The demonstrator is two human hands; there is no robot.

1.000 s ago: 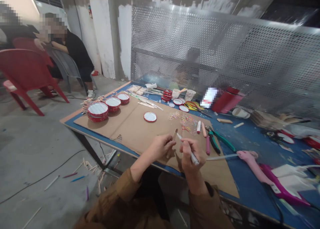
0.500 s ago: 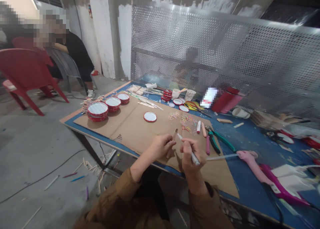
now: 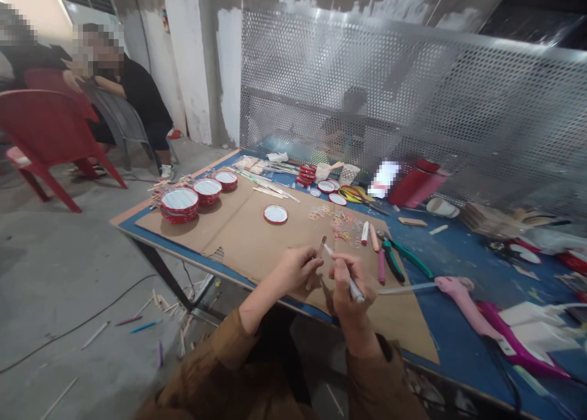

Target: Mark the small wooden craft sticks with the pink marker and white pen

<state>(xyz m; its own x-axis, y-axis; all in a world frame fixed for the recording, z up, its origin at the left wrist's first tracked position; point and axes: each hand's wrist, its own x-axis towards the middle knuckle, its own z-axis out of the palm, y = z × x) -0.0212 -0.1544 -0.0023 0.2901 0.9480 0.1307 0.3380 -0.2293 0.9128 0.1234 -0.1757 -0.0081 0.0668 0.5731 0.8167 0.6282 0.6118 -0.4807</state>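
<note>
Between the closed fingers of my left hand [image 3: 300,267] is a small wooden stick [image 3: 322,244] with a darker, brownish tip. My right hand [image 3: 352,280] grips a white marker [image 3: 356,290] like a pen, its tip at or very near the stick's upper end; whether they touch I cannot tell. Both hands are over the brown cardboard sheet [image 3: 243,236]. Beyond them lies a round white lid with a red rim [image 3: 276,214]. Colourful rubber bands [image 3: 342,224] are scattered behind my right hand.
Stacked red-rimmed lids [image 3: 179,205] stand at the left. To the right lie markers [image 3: 364,233], green-handled pliers [image 3: 393,261] and a pink glue gun [image 3: 463,298]. Yellow-handled scissors [image 3: 353,194], a lit phone [image 3: 384,179] and a red bottle [image 3: 415,181] are behind. A perforated metal panel [image 3: 403,84] backs the table.
Hardly anything differs: the marker in my right hand has shifted very slightly, while my left hand keeps the stick in place.
</note>
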